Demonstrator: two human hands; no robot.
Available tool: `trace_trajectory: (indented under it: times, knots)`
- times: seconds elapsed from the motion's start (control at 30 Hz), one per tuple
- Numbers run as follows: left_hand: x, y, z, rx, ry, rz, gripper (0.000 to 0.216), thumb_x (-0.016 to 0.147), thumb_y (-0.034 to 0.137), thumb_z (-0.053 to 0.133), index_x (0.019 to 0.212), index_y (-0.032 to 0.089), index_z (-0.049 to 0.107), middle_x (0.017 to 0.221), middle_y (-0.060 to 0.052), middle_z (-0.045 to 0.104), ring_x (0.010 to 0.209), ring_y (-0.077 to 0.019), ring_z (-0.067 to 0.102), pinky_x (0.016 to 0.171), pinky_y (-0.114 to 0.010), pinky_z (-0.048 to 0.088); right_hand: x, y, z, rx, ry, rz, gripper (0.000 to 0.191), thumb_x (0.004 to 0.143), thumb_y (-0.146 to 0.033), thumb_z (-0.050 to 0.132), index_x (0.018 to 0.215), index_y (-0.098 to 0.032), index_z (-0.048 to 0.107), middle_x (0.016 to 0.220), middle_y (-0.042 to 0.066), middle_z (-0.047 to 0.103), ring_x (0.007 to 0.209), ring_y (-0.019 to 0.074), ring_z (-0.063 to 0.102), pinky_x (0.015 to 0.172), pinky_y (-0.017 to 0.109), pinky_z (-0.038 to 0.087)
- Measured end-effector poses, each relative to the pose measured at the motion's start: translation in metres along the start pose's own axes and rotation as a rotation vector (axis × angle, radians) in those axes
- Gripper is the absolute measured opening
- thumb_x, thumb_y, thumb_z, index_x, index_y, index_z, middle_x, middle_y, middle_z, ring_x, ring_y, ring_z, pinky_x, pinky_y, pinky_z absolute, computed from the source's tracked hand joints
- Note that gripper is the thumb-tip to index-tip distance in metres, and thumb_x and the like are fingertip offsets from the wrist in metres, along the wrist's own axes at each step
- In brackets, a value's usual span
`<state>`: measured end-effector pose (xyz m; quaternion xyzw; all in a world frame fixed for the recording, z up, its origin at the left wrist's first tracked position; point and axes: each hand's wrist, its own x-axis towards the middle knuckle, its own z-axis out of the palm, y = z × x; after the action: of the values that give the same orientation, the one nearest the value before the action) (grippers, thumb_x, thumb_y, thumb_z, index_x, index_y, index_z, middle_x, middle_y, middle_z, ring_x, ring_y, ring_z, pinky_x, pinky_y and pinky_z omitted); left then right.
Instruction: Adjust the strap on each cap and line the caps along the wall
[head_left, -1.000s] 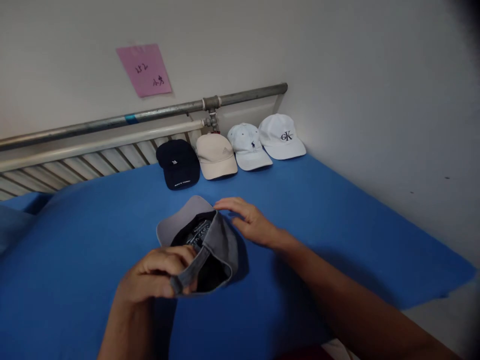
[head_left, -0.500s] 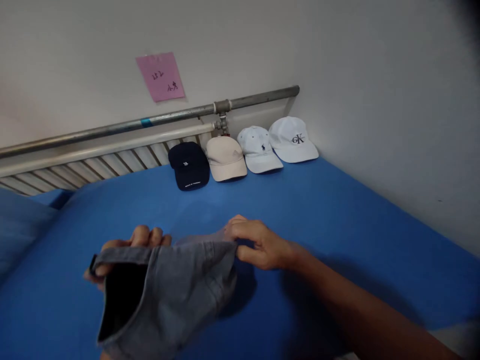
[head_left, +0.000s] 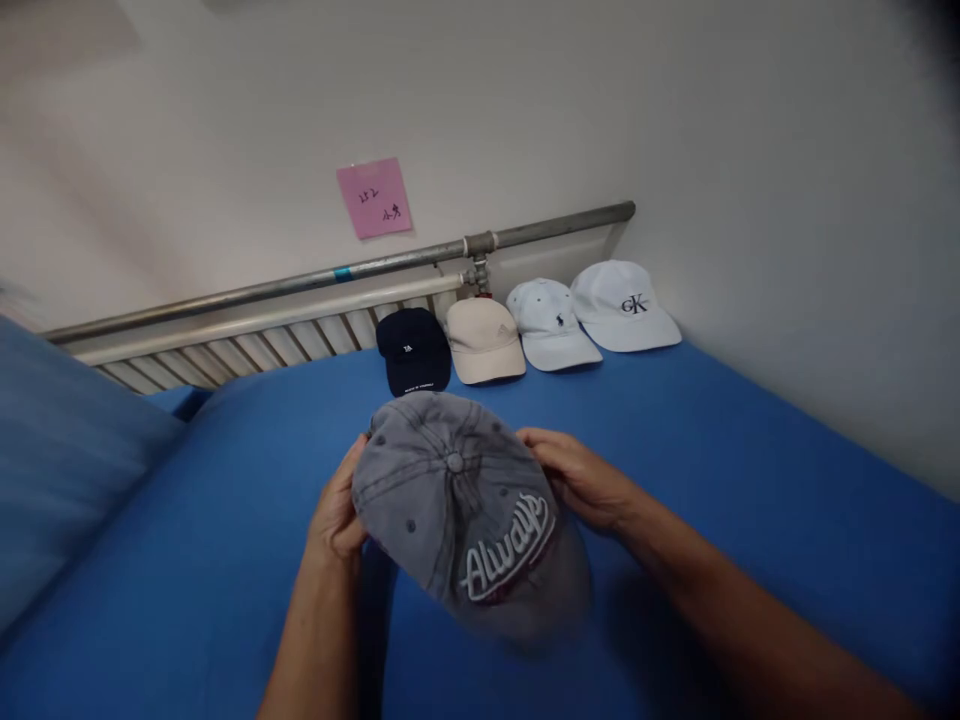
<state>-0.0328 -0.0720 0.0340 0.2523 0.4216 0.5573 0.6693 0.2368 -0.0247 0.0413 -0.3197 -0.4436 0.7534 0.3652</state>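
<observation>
A grey baseball cap (head_left: pixel 420 480) with raised white "Always" lettering hangs above the blue surface, its crown toward me and its brim pointing down to the right. My left hand (head_left: pixel 341 505) grips the left edge of the cap, with the fingertips hidden behind it. On the opposite side, my right hand (head_left: pixel 574 475) is closed on the cap's rim. Behind it stand a navy cap (head_left: pixel 414 350), a beige cap (head_left: pixel 486 340), a white cap with a small dark emblem (head_left: pixel 553 325) and a white cap with "CK" letters (head_left: pixel 626 305), side by side.
The blue sheet (head_left: pixel 712 480) spreads under everything. At the back run a metal pipe (head_left: pixel 405 264) and a white radiator (head_left: pixel 285 345). A pink paper note (head_left: pixel 375 198) is stuck to the wall. Blue fabric (head_left: pixel 67 460) rises at the left.
The grey cap has been turned so that its crown and lettering face me, and both hands now hold its sides. The view has shifted, so the row of caps appears lower and further right.
</observation>
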Motion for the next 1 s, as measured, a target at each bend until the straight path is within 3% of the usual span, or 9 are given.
trace_trajectory:
  times: [0.1, 0.23, 0.33, 0.43, 0.6, 0.83, 1.0]
  knots:
    - [0.007, -0.003, 0.000, -0.119, 0.029, -0.014, 0.018, 0.086, 0.033, 0.061, 0.084, 0.017, 0.069, 0.070, -0.003, 0.071, 0.070, -0.0171, 0.070, 0.067, -0.026, 0.059, 0.009, 0.010, -0.008, 0.072, -0.060, 0.057, 0.010, 0.067, -0.018, 0.061, 0.077, -0.018, 0.065, 0.074, -0.001, 0.066, 0.071, 0.0135, 0.059, 0.072, 0.026, 0.047]
    - [0.008, -0.004, -0.001, -0.207, -0.018, -0.030, 0.016, 0.086, 0.026, 0.060, 0.078, 0.017, 0.070, 0.070, -0.002, 0.074, 0.075, -0.0182, 0.072, 0.079, -0.028, 0.058, 0.013, 0.016, -0.014, 0.178, -0.096, 0.072, 0.014, 0.063, -0.017, 0.063, 0.077, -0.017, 0.065, 0.073, -0.002, 0.067, 0.072, 0.0126, 0.060, 0.075, 0.025, 0.045]
    - [0.006, -0.003, 0.003, -0.239, -0.054, -0.016, 0.014, 0.086, 0.027, 0.061, 0.083, 0.019, 0.073, 0.077, -0.001, 0.076, 0.078, -0.0160, 0.073, 0.088, -0.027, 0.055, 0.016, 0.018, -0.016, 0.240, -0.069, 0.062, 0.011, 0.062, -0.018, 0.063, 0.073, -0.018, 0.064, 0.069, -0.003, 0.066, 0.069, 0.0121, 0.060, 0.073, 0.024, 0.045]
    - [0.005, -0.002, 0.010, -0.251, -0.006, -0.053, 0.013, 0.085, 0.026, 0.062, 0.081, 0.018, 0.073, 0.082, -0.002, 0.077, 0.083, -0.0168, 0.072, 0.092, -0.029, 0.054, 0.021, 0.022, -0.017, 0.289, -0.010, 0.088, 0.009, 0.064, -0.017, 0.061, 0.072, -0.018, 0.064, 0.068, -0.004, 0.066, 0.068, 0.0125, 0.060, 0.072, 0.025, 0.045]
    - [0.009, -0.002, 0.013, -0.282, 0.105, -0.065, 0.020, 0.089, 0.023, 0.056, 0.079, 0.018, 0.072, 0.081, -0.003, 0.077, 0.079, -0.0171, 0.073, 0.092, -0.032, 0.054, 0.029, 0.033, -0.017, 0.395, 0.069, 0.198, 0.008, 0.067, -0.015, 0.058, 0.071, -0.019, 0.064, 0.065, -0.004, 0.066, 0.064, 0.0131, 0.061, 0.075, 0.027, 0.046]
    - [0.007, 0.001, 0.015, -0.307, -0.011, -0.107, 0.026, 0.093, 0.031, 0.051, 0.093, 0.012, 0.069, 0.085, -0.009, 0.076, 0.078, -0.0187, 0.073, 0.080, -0.033, 0.058, 0.033, 0.034, -0.015, 0.483, 0.136, 0.293, 0.011, 0.069, -0.014, 0.055, 0.072, -0.019, 0.064, 0.063, -0.002, 0.068, 0.060, 0.0145, 0.062, 0.070, 0.029, 0.048]
    - [0.007, 0.002, 0.020, -0.230, 0.025, -0.087, 0.018, 0.089, 0.012, 0.049, 0.094, 0.010, 0.066, 0.084, -0.009, 0.076, 0.072, -0.0169, 0.072, 0.067, -0.028, 0.060, 0.036, 0.035, -0.015, 0.485, 0.193, 0.285, 0.011, 0.071, -0.014, 0.054, 0.069, -0.019, 0.064, 0.061, -0.001, 0.069, 0.057, 0.0147, 0.062, 0.065, 0.028, 0.048]
